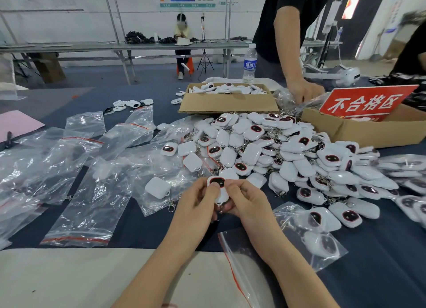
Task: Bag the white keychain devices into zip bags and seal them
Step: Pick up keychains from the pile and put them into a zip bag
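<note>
My left hand (197, 205) and my right hand (245, 201) together hold one white keychain device (218, 185) with a dark, red-rimmed face, just above the dark table cloth. Its metal clasp hangs between my palms. A large pile of the same devices (276, 151) lies right behind my hands. Clear zip bags (92, 192) with red seal strips are spread to the left. One zip bag (239, 261) lies under my right forearm. A bagged device (315, 220) sits to the right of it.
Two cardboard boxes stand at the back: one (228, 102) filled with devices, one (368, 130) with a red sign (366, 102). Another person's hand (304, 91) reaches down between them. A water bottle (249, 63) stands behind the boxes. Several bagged devices (410, 176) lie at the right edge.
</note>
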The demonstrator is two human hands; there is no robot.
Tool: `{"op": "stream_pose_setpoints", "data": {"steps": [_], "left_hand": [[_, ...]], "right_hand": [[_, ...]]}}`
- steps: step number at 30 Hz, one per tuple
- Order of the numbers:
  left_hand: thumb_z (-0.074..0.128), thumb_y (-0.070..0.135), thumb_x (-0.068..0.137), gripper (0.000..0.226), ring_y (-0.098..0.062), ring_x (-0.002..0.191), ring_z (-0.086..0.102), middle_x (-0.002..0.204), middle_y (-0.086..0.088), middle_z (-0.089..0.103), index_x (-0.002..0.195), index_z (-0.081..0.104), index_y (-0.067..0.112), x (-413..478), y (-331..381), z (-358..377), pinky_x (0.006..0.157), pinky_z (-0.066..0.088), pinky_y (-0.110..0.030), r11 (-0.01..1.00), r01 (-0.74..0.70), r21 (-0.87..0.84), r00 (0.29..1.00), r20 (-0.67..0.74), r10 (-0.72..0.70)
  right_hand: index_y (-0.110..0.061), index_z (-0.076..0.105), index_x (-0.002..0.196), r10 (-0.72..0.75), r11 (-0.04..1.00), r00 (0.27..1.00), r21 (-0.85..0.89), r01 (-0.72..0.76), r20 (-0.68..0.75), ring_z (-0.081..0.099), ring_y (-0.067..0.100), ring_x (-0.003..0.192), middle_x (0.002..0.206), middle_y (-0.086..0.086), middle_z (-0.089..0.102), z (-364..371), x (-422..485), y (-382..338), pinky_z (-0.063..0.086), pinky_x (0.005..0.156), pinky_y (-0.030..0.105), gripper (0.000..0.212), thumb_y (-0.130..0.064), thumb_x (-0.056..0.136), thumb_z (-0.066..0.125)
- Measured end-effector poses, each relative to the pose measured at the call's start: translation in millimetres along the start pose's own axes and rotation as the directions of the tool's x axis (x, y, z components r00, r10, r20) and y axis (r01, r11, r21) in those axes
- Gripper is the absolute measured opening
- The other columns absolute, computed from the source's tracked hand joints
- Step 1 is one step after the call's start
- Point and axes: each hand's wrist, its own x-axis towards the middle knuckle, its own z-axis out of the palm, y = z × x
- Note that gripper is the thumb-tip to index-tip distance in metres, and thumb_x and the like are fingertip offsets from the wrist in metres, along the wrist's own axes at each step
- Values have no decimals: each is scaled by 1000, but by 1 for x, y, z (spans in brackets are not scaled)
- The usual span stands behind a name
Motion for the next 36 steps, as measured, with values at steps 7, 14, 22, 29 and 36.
{"op": "stream_pose_setpoints", "data": {"steps": [7,14,22,29,36], "left_hand": [[51,22,104,23,-6,50,51,59,9,60,94,71,28,1,0,-1,49,43,-14,1000,7,-20,1000,22,-7],[53,19,104,17,-5,66,56,78,8,67,114,65,25,-1,1,-1,62,46,-15,994,-101,51,980,177,91],[49,26,105,21,-3,65,57,74,15,65,108,66,38,-4,-1,1,62,47,-13,993,-106,45,987,123,100],[56,21,102,27,-8,87,66,98,13,71,117,62,43,-5,0,0,78,53,-21,987,-140,78,975,182,124],[57,29,102,20,-13,90,68,97,11,73,116,63,42,-5,-2,1,81,56,-31,967,-186,173,982,65,178]], "right_hand": [[-29,74,87,12,1000,1000,-3,-12,2,64,18,70,65,-3,65,1,-2,-2,59,87,52,15,-29,96,62],[-25,75,92,5,1000,999,1,-5,-42,58,12,68,72,-5,67,-1,-3,-5,56,85,48,19,-25,99,57],[-26,75,92,11,1000,999,19,-10,-31,60,22,72,67,-1,63,0,-3,-7,54,88,54,19,-33,96,58],[-22,76,94,11,999,999,41,-9,-50,66,38,82,85,18,71,0,-3,-6,55,90,51,22,-28,100,55],[-24,75,99,-19,999,998,46,22,-57,69,24,85,96,14,74,4,-6,-12,58,81,34,23,-20,103,52]]}}
